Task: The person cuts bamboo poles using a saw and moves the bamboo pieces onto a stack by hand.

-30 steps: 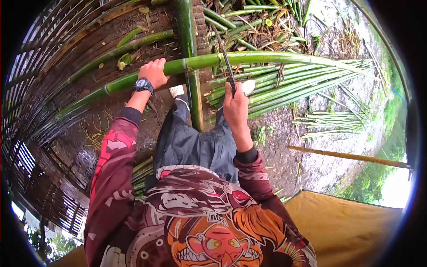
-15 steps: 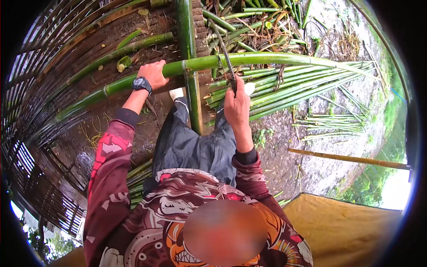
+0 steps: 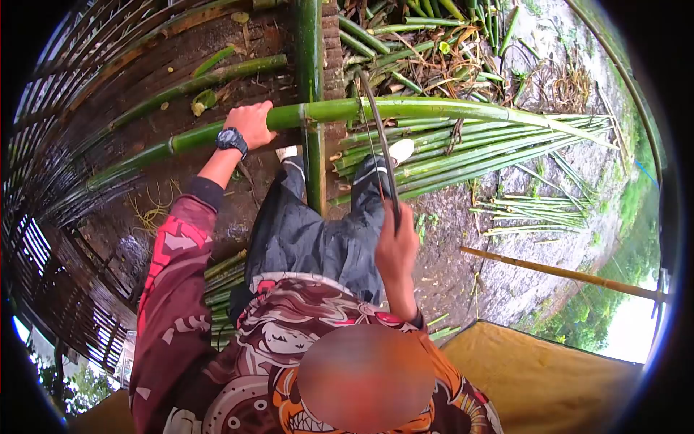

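Observation:
A long green bamboo pole (image 3: 426, 108) runs across the view, resting over an upright-looking green bamboo pole (image 3: 309, 65). My left hand (image 3: 250, 126), with a dark watch at the wrist, is wrapped round the long pole, left of the crossing. To the right of the crossing, a bow-shaped saw (image 3: 377, 130) lies across the long pole, its thin blade against the bamboo. My right hand (image 3: 397, 242) grips the saw's lower end, close to my body.
Cut green bamboo poles (image 3: 463, 148) lie in a bundle at right, with a smaller pile (image 3: 535, 211) beyond. Dry leaves and stalks (image 3: 441, 69) are heaped at the top. A slatted bamboo structure (image 3: 87, 72) stands left. A yellow-brown tarp (image 3: 535, 376) is at lower right.
My right hand has pulled the saw back toward my body, so more of its frame shows below the pole. My left hand keeps its hold. The view has shifted slightly.

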Demonstrator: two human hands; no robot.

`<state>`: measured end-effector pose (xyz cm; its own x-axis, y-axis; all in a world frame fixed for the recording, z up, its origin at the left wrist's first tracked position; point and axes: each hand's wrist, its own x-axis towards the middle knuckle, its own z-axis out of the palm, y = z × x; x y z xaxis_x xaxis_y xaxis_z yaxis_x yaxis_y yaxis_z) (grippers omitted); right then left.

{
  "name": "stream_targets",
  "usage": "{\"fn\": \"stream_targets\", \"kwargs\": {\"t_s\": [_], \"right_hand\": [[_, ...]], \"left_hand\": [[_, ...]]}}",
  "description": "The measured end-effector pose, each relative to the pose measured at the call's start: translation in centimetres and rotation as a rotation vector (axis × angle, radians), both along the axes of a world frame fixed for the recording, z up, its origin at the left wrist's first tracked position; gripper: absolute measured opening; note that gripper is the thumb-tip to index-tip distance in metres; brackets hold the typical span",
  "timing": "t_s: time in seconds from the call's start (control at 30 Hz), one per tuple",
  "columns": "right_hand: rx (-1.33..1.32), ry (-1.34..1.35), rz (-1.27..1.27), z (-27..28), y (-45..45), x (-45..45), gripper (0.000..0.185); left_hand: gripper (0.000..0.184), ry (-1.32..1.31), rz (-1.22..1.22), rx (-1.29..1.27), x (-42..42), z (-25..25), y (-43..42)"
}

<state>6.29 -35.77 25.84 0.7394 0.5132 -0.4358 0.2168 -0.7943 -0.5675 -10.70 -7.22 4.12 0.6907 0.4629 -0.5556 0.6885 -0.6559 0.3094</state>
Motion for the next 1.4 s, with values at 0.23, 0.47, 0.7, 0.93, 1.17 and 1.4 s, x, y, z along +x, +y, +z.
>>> {"fn": "stream_targets", "kwargs": {"t_s": [0.23,0.47,0.7,0.93,1.17,1.4], "right_hand": [[0.164,-0.086,0.031,-6.1,3.1,3.1,0.024],[0.331,-0.160,0.475,0.2,1.9,2.7,0.026],[0.370,-0.680,1.346,-14.7,21.3,3.4,0.050],[0.109,-0.605,1.299,-16.9,11.2,-2.0,0.083],[-0.166,-0.628,1.309,-17.5,6.4,2.9,0.093],[0.069,-0.612,1.341,-10.5,-0.6,12.7,0.061]], "left_hand": [[0.046,-0.153,0.027,0.090,-0.9,-0.7,-1.3],[0.050,-0.349,0.098,0.405,-2.0,-0.3,-4.5],[0.085,-0.466,0.543,0.459,-7.8,2.7,-13.6],[0.093,-1.234,2.325,-0.868,-15.1,-3.3,-10.3],[0.067,-0.980,2.503,-0.276,-15.1,-0.6,-6.3],[0.011,-1.265,2.348,-0.885,-9.0,5.6,-15.9]]}}
